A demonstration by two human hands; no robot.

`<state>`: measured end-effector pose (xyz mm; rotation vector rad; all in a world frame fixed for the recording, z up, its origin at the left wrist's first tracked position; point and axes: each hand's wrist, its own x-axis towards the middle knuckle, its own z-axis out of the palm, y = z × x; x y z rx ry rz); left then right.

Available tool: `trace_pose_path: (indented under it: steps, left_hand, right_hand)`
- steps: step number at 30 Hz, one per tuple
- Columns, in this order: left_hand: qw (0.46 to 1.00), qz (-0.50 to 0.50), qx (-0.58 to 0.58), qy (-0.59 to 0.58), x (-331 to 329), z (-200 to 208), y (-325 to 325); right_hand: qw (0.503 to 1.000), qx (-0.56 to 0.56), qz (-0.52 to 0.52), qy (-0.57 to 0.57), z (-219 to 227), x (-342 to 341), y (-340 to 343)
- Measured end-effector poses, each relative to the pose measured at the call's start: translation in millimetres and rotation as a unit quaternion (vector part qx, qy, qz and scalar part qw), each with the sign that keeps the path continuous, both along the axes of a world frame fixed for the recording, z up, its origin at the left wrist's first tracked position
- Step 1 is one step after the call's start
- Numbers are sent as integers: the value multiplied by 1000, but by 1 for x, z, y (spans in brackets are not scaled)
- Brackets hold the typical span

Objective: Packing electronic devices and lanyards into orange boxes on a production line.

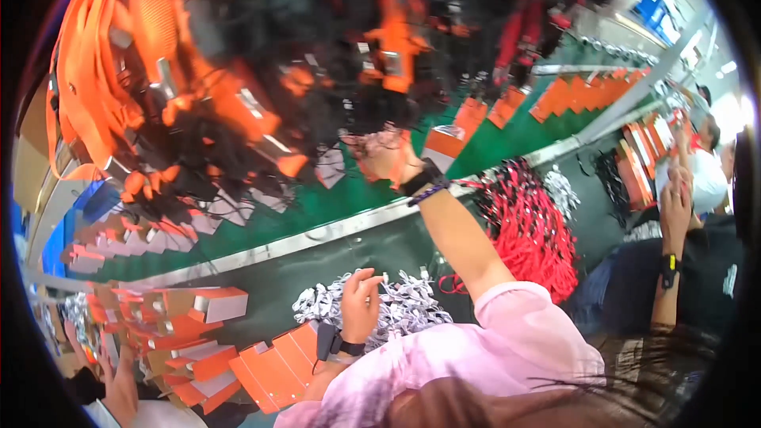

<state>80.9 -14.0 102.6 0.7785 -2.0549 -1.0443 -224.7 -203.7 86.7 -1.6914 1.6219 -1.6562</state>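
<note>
My right arm stretches forward, and my right hand (384,160) is in among the lower ends of hanging black and orange straps (254,111). Straps and blur cover its fingers, so its grip cannot be made out. Lower down, my left hand (361,307) is raised over a heap of white cables (412,305), fingers loosely bent and apart, with nothing seen in them. Close by the left wrist lie flat orange boxes (277,364) side by side. A pile of red cords (531,238) spreads out to the right of my right forearm.
A green conveyor belt (349,202) with a metal rail (309,239) crosses ahead, carrying orange and white boxes (583,95). More orange boxes (198,309) are stacked at left. Co-workers' hands show at far left (119,384) and right (675,210).
</note>
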Motion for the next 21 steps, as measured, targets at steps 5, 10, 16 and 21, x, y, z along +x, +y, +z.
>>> trace_pose_path:
  steps: [5, 10, 16, 21]
  left_hand:
    - [1000, -10, -15, -22, 4, -20, 3]
    - [997, -65, 16, -36, -13, -13, 13]
    - [957, -255, 65, -120, -64, -15, 40]
    - [922, -289, -179, -184, -102, -65, 61]
  right_hand:
    - [885, 98, -234, 389, 79, 50, 43]
    - [906, -15, -216, 364, 141, 45, 108]
    - [971, 119, -38, 203, 207, 58, 300]
    - [976, 195, -84, 49, 181, 82, 423]
